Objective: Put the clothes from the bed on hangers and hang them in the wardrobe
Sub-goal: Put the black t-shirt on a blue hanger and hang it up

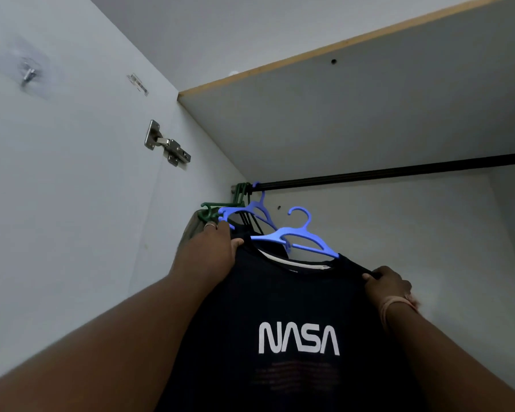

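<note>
Wardrobe interior, pale panels, with a black rail (399, 171) as landmark: below it, the left hand (211, 257) pinches the left shoulder of a dark NASA T-shirt (298, 322) and the right hand (388, 285) pinches the right shoulder, both closed on fabric, apparently to keep the garment spread and level. Between the hands, a blue hanger (298, 236) sits in the collar, its hook free beneath the rail, not yet hung. At the rail's left end, green hangers (240, 193) and another blue hanger (257, 208) are bunched, leaving room rightward.
</note>
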Tool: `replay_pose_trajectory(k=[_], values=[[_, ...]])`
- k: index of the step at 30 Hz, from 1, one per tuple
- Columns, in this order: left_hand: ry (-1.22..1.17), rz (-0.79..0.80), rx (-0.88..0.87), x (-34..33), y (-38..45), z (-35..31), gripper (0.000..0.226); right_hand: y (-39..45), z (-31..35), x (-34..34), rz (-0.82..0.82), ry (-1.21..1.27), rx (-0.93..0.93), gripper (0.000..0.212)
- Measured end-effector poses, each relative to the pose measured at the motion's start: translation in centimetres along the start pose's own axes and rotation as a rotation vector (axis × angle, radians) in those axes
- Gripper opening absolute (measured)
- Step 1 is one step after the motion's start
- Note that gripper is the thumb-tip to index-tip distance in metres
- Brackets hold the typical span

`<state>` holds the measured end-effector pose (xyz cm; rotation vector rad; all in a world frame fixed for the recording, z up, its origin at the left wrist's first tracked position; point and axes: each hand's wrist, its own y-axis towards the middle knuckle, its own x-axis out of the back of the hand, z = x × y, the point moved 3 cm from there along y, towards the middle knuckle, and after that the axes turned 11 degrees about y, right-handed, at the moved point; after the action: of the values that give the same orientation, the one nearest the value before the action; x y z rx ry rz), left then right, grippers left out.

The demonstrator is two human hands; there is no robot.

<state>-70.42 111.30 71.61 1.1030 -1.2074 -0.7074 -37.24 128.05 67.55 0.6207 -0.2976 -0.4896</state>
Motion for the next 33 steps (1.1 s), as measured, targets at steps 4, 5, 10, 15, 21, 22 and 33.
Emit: replay_pose_trajectory(k=[4,5,10,15,21,22,33], values=[[0.098,-0.002,-0.012,-0.2,3.1,-1.4,0.045,5.4,-0.8,-3.5,0.105,0.012,-0.015,0.026],[0.127,-0.016,-0.013,-0.3,3.8,-1.9,0.044,6.5,-0.9,-4.2,0.132,0.008,-0.004,0.027],[0.218,-0.05,-0.014,-1.1,7.3,-4.4,0.042,11.8,-1.1,-7.3,0.216,0.013,0.033,0.035],[0.331,-0.097,0.02,-1.6,10.4,-6.0,0.045,16.0,-0.2,-10.5,0.268,0.07,0.043,0.039],[0.354,-0.106,0.099,-0.8,13.4,-6.1,0.043,19.0,3.0,-13.6,0.318,0.21,0.05,0.042],[0.355,-0.1,0.116,-0.7,13.7,-5.9,0.042,19.4,3.6,-14.1,0.328,0.236,0.05,0.042],[0.375,-0.187,0.09,-2.3,14.9,-6.6,0.038,21.7,3.5,-20.7,0.387,0.391,-0.058,0.04]])
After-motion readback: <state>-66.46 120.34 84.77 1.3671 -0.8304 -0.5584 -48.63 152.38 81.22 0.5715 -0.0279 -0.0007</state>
